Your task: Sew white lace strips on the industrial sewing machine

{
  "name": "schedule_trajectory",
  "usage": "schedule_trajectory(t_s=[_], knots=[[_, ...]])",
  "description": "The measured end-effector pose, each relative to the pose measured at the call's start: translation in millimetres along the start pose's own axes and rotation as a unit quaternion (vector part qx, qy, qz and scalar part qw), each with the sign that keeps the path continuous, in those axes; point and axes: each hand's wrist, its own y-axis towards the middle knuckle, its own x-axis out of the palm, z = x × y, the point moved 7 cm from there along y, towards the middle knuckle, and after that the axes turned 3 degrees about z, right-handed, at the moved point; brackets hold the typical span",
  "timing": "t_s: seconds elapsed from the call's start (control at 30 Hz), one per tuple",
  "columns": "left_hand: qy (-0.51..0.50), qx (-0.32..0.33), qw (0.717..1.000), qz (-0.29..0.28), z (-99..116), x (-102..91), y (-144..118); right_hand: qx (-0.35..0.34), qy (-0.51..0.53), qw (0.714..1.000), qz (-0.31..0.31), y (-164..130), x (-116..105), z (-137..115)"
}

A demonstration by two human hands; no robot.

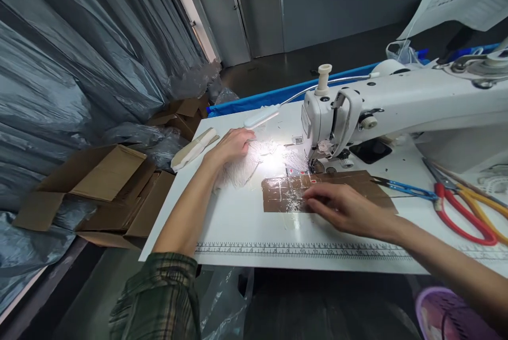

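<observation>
A piece of white, ruffled fabric (pixel 242 169) lies on the sewing table, partly washed out by the lamp's glare. My left hand (pixel 234 144) rests at its far left edge, fingers curled onto the cloth. The fabric reaches right toward the needle area of a white sewing machine (pixel 317 117). In front of the presser foot, a brown board covered in clear tape (pixel 273 202) lies flat. Over this board my right hand (pixel 343 207) has its thumb and fingertips pinched together; whatever is between them is too small to make out.
Blue thread snips (pixel 408 187), red-handled scissors (pixel 462 218) and yellow-handled scissors (pixel 476 202) lie at the right. A white lamp (pixel 262 116) stands behind the fabric. A folded fabric strip (pixel 194 149) is at the left edge; a ruler tape (pixel 301 250) runs along the front. Cardboard boxes (pixel 107 170) are beyond.
</observation>
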Motion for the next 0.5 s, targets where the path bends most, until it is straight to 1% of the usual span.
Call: schedule_trajectory(t_s=[0.03, 0.1, 0.2, 0.27, 0.37, 0.4, 0.5], knots=[[0.01, -0.003, 1.0, -0.022, -4, 2.2, 3, -0.031, -0.025, 0.999, -0.002, 10, 8, -8], [0.061, 0.009, 0.994, -0.087, -10, 7.8, 8, -0.079, -0.068, 0.995, 0.006, 29, 22, -16], [0.059, 0.016, 0.995, -0.074, -15, 1.8, 9, -0.117, -0.106, 0.986, 0.048, 58, 32, -12], [0.051, 0.026, 0.996, -0.066, -13, -0.5, 5, -0.128, -0.132, 0.979, 0.085, 79, 35, -7], [0.039, 0.036, 0.997, -0.062, -5, -3.8, -5, -0.115, -0.179, 0.966, 0.149, 112, 35, -2], [0.031, 0.038, 0.996, -0.068, -1, -4.6, -9, -0.1, -0.17, 0.965, 0.174, 122, 34, 0], [-0.017, 0.028, 0.994, -0.104, 11, -6.6, -17, -0.048, -0.062, 0.972, 0.224, 145, 32, 6]])
